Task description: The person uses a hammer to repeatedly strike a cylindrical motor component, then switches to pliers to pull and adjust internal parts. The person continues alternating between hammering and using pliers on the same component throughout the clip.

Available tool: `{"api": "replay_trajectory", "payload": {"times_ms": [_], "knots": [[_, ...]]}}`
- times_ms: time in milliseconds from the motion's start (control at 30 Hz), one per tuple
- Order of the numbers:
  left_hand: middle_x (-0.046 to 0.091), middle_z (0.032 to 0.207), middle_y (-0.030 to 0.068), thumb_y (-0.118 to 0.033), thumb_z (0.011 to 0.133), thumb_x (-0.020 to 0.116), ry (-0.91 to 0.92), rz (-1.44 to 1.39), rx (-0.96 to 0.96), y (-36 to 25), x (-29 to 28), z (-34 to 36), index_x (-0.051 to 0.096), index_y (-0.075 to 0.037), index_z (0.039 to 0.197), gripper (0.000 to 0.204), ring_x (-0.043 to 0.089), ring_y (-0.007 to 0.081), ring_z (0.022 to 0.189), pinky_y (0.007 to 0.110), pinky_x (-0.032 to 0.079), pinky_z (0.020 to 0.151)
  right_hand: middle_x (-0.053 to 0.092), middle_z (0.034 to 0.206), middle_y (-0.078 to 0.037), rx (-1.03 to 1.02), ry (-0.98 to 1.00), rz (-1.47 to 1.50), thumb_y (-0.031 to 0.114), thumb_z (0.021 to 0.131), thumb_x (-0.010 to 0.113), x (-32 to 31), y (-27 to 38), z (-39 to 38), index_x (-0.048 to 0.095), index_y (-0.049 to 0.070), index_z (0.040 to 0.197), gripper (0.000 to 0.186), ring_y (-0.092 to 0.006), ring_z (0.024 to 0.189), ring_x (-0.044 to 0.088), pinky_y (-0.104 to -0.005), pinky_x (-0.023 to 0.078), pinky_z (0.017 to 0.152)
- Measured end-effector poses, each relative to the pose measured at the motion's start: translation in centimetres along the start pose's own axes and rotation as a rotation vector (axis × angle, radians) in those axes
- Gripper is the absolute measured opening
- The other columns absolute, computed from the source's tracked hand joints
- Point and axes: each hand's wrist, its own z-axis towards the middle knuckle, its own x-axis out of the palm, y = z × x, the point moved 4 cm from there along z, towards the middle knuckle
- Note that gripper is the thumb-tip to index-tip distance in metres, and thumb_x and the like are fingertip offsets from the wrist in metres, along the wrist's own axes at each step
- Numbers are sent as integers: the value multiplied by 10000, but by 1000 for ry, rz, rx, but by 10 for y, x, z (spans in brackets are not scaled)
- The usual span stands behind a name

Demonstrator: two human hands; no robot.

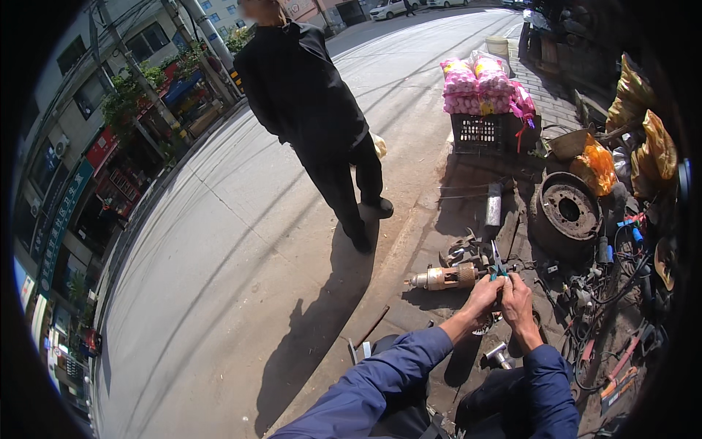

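My two hands meet above the ground, their fingers closed around needle-nose pliers [499, 265]. The pliers have teal handles, and their slim metal jaws point away from me, slightly parted. My left hand [481, 298] grips from the left side, my right hand [518, 298] from the right. Whether anything small is also tucked between the fingers is hidden. Just left of my hands lies a brass-coloured power tool body [447, 276] with a slotted end. Beyond it sit worn metal parts [462, 250]. A shiny metal fitting [499, 356] lies below my hands.
A rusty wheel rim [567, 208] stands to the right, beside tangled cables and tools [610, 293]. Farther off are a silver cylinder [493, 205] and a black crate [479, 132] under pink net bags [477, 84]. A person in dark clothes [307, 95] is on the road at left.
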Motion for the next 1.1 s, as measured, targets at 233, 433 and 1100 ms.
{"api": "replay_trajectory", "payload": {"times_ms": [233,433,1100], "knots": [[586,878,-63,-284,1150,570,5,-46,-18,-6,3,-8,603,-164,1106,132,562,64,760,271,490,668,713,859,-316,21,-9,-37,227,1136,529,-4,2,-3,641,13,1104,244,-529,848,727,-540,565,665],[639,958,-47,-399,1185,473,118,40,73,-14,2,-9,642,-161,1242,297,615,83,832,259,513,708,766,845,-200,135,46,44,457,1149,543,-10,13,-3,649,-3,1164,472,-300,728,779,-433,586,661],[718,1013,1,-222,1140,601,90,474,256,-15,-16,11,720,-12,1221,254,654,84,855,261,550,778,611,1383,-291,-44,126,32,277,860,848,-3,-3,-7,471,-20,1475,780,-441,1265,650,-480,551,1051]]}}
